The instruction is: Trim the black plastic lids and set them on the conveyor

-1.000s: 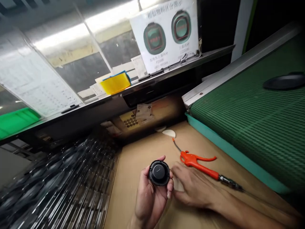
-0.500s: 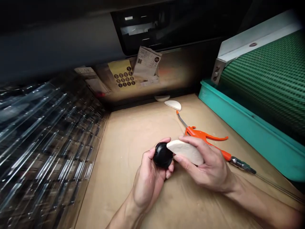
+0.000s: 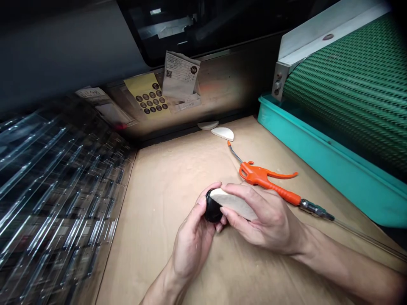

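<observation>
Left hand (image 3: 193, 243) clasping a black round cap (image 3: 212, 208), right hand (image 3: 265, 218) pinching a white half-moon pad (image 3: 233, 203) against it — a loose grip could mean a slip toward the orange air blow gun (image 3: 257, 176).

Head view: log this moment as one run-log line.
left hand holds round black disc | right hand presses white half-moon piece against disc | nearby: orange air blow gun on brown cardboard

black disc (image 3: 212, 208): hidden by left hand (image 3: 193, 241) | clear trays (image 3: 57, 203): blurred | air hose (image 3: 372, 239): cut off at edge
</observation>
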{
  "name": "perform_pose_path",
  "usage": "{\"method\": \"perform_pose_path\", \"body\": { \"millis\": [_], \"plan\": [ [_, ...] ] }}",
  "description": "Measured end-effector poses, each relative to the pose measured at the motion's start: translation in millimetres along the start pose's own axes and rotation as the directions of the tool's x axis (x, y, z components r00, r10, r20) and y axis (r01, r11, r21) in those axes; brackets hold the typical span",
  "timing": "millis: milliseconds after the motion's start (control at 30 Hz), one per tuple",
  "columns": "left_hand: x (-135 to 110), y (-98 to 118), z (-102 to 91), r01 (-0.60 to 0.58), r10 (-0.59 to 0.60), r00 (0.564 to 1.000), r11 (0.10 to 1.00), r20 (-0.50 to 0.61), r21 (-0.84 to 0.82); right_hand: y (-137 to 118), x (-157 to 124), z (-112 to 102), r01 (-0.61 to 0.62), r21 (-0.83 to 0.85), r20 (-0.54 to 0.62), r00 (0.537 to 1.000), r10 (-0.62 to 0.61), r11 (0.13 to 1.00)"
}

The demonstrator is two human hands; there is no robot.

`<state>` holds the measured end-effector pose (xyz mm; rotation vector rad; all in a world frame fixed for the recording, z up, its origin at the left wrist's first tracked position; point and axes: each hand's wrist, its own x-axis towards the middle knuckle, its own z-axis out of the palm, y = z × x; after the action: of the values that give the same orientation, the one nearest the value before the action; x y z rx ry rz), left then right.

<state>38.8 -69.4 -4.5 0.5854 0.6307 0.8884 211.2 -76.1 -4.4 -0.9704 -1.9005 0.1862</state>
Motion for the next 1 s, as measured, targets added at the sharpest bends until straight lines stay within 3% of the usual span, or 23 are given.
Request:
{"method": "perform_pose_path", "body": {
  "millis": [300, 533, 733, 900, 1000],
  "plan": [
    [0.5, 6.8, 8.4, 0.031, -0.033, 0.994, 0.999, -0.105, -0.024, -2.9, -4.1, -1.0, 0.050, -0.044, 0.101, 0.994, -0.045, 0.998],
    [-0.2, 10.6, 5.2, 0.069, -0.082, 0.990, 0.991, -0.115, -0.114, -1.4, -2.7, -3.2, 0.166, 0.001, 0.247, 0.956, -0.161, 0.986],
    [2.0, 12.5, 6.1, 0.071, -0.078, 0.994, 0.992, -0.075, -0.100, 2.6, -1.0, -6.3, 0.088, -0.055, 0.227, 0.971, -0.073, 0.995],
    [3.5, 11.4, 5.5, 0.055, -0.055, 0.998, 0.998, 0.022, -0.025, 8.3, -0.2, -7.9, -0.032, -0.075, 0.172, 0.984, 0.044, 0.997],
    [3.2, 10.1, 4.7, 0.064, -0.063, 0.998, 0.997, 0.012, -0.039, 6.2, -1.2, -5.8, -0.015, -0.040, 0.167, 0.986, 0.022, 0.999]
  ]
}}
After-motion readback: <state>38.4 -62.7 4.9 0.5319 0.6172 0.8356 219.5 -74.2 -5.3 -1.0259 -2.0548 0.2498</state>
